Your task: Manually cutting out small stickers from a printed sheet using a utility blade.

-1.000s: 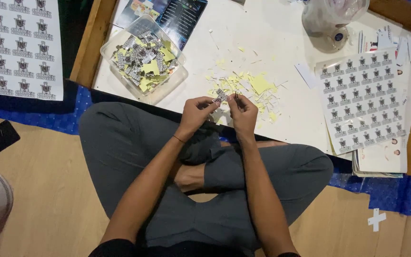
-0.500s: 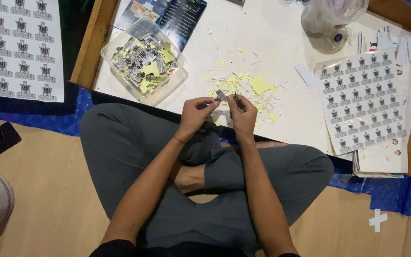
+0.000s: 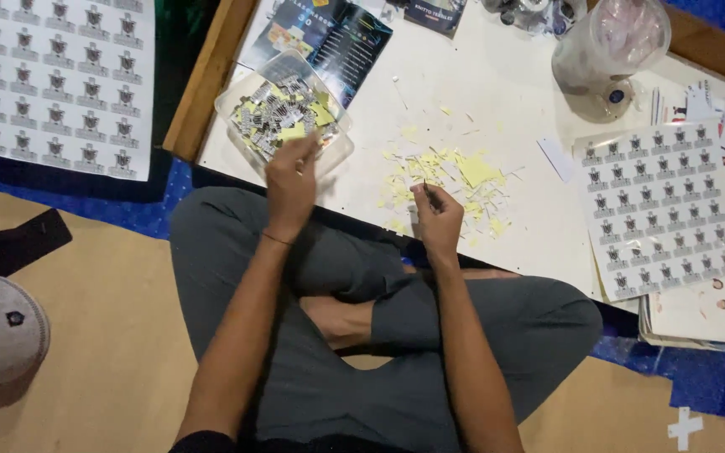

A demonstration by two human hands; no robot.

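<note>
Left hand [image 3: 292, 180], fingers pinched, contents too small to tell, over clear tray [image 3: 237, 91] of cut stickers [image 3: 274, 117]; right hand [image 3: 436, 216] closed on thin tool beside yellow scraps [image 3: 455, 172]; risk: piece likely missing tray, given overhanging table edge [image 3: 203, 84].

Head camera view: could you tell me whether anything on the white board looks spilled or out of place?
Yes: yellow paper scraps lie scattered loose on the white board by the right hand, outside the clear plastic tray of cut pieces under the left hand. The sticker sheets at right are stacked slightly askew.
</note>
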